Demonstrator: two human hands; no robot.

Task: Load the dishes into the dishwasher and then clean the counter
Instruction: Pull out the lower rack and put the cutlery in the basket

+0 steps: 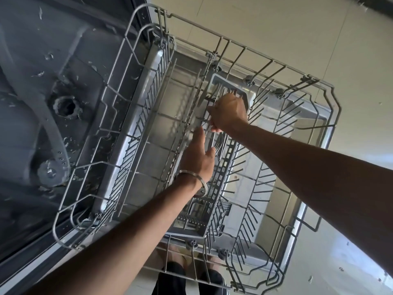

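Note:
The grey wire lower rack is pulled out over the open dishwasher door. A long grey plastic cutlery basket lies along the rack's middle. My right hand is over the basket's far end, its fingers curled round thin metal cutlery standing there. My left hand, with a metal bangle on the wrist, reaches to the basket's middle with fingers straight, touching the rack tines beside a fork in the basket.
The dishwasher tub at the left shows a spray arm, a drain and scattered debris. Pale floor tiles surround the door. My feet are below the rack's near edge. The rack's tine rows hold no dishes.

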